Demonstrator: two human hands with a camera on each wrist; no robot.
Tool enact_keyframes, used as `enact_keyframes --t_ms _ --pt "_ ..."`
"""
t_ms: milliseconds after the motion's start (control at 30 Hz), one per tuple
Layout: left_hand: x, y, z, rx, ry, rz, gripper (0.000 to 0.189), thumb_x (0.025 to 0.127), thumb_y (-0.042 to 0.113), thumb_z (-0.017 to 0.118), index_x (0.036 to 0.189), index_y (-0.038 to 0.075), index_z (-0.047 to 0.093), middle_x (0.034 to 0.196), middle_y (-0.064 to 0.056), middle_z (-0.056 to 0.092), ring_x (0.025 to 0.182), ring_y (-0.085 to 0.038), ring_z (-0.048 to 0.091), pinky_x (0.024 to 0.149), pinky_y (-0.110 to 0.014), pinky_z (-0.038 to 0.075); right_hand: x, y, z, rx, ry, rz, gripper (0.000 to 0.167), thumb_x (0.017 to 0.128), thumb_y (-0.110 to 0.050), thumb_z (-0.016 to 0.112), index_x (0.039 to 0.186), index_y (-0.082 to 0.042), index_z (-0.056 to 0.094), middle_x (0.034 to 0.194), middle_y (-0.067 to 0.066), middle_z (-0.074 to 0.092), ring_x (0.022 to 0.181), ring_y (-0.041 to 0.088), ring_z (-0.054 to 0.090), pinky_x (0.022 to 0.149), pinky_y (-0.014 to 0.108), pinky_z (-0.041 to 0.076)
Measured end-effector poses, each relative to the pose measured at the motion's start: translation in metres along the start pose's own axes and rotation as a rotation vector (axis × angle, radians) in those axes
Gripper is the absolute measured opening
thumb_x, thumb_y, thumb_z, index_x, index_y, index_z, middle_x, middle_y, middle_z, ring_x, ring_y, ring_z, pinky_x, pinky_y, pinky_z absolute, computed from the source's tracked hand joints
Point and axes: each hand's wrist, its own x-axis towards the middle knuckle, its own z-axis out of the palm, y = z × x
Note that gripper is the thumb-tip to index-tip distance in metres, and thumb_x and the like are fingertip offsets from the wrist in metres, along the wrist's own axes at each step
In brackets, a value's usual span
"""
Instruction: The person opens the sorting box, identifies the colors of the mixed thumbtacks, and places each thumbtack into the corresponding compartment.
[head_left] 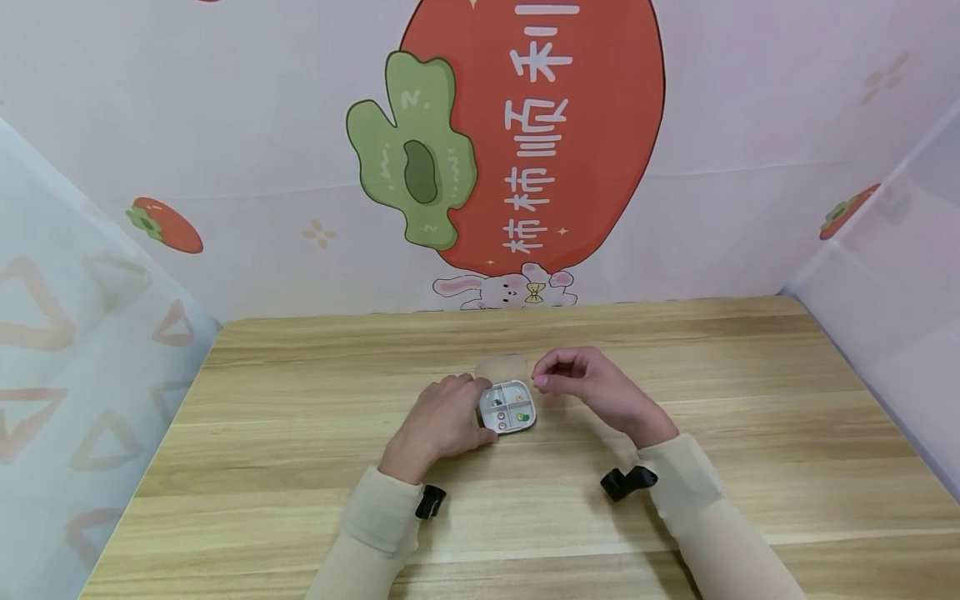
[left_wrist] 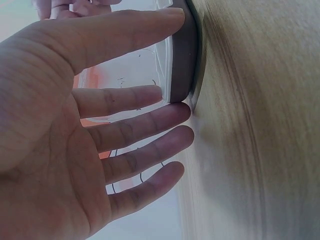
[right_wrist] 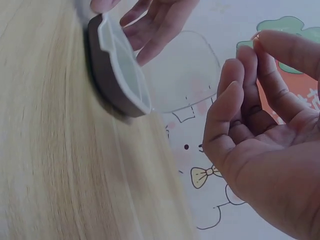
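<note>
A small four-compartment box [head_left: 517, 427] with a dark base and white dividers lies on the table, its clear lid [head_left: 501, 367] swung up at the far side. Tiny coloured pieces lie in its compartments, among them red-and-white round ones [head_left: 501, 416] and a green one [head_left: 523, 417]; their kind is too small to tell. My left hand [head_left: 444, 419] holds the box from the left, thumb at its near edge and index finger at its far corner. Just right of the box, my right hand [head_left: 592, 385] is raised, thumb and index fingertips pinching a tiny object [right_wrist: 256, 36], mostly hidden.
The wooden table [head_left: 300, 467] stretches around both hands to a printed cloth backdrop [head_left: 285, 108] at its far edge. Pale cloth also hangs at both sides. A black wrist device [head_left: 628, 482] sits at the right cuff, another [head_left: 431, 502] at the left.
</note>
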Motion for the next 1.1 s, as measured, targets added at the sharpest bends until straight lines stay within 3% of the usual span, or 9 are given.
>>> enact_keyframes --t_ms 267,500,733,900,1100 --pt "0.000 0.001 0.000 -0.001 -0.003 -0.003 0.064 0.078 0.033 0.089 0.128 0.003 0.065 0.108 -0.009 0.066 0.090 -0.022 0.058 0.084 -0.043 0.049 -0.002 0.000 -0.002 0.147 -0.065 -0.063 0.011 0.098 -0.005 0.064 0.105 0.004 0.067 0.095 0.006 0.063 0.091 0.027 0.056 0.084 0.036 0.049" --pt "0.000 0.001 0.000 -0.003 -0.004 -0.002 0.064 0.077 0.033 0.089 0.128 0.003 0.065 0.108 -0.009 0.066 0.091 -0.022 0.058 0.085 -0.043 0.049 -0.002 -0.002 -0.001 0.159 -0.065 -0.064 0.008 0.098 -0.005 0.065 0.103 0.000 0.068 0.094 0.006 0.063 0.090 0.025 0.056 0.084 0.036 0.049" --pt "0.000 0.001 -0.001 -0.006 -0.002 0.001 0.063 0.077 0.032 0.090 0.128 0.003 0.065 0.106 -0.008 0.066 0.089 -0.022 0.057 0.083 -0.043 0.049 0.000 -0.001 0.002 -0.005 0.009 -0.003 0.024 0.097 -0.009 0.069 0.111 0.010 0.066 0.103 0.009 0.066 0.093 0.030 0.057 0.086 0.039 0.051" --pt "0.000 0.001 -0.001 -0.009 -0.002 0.001 0.063 0.077 0.032 0.090 0.127 0.003 0.065 0.104 -0.007 0.065 0.088 -0.021 0.057 0.083 -0.043 0.049 0.003 0.001 0.006 -0.136 0.056 0.006 0.014 0.097 -0.006 0.068 0.106 0.003 0.071 0.103 0.009 0.068 0.093 0.027 0.057 0.083 0.038 0.050" --pt "0.000 0.000 -0.001 -0.001 -0.001 0.009 0.062 0.078 0.033 0.089 0.127 0.004 0.065 0.104 -0.007 0.065 0.088 -0.021 0.057 0.082 -0.042 0.049 0.006 0.005 0.014 -0.362 0.118 -0.078 0.005 0.095 -0.004 0.070 0.096 -0.004 0.074 0.091 0.003 0.068 0.083 0.023 0.058 0.072 0.030 0.049"
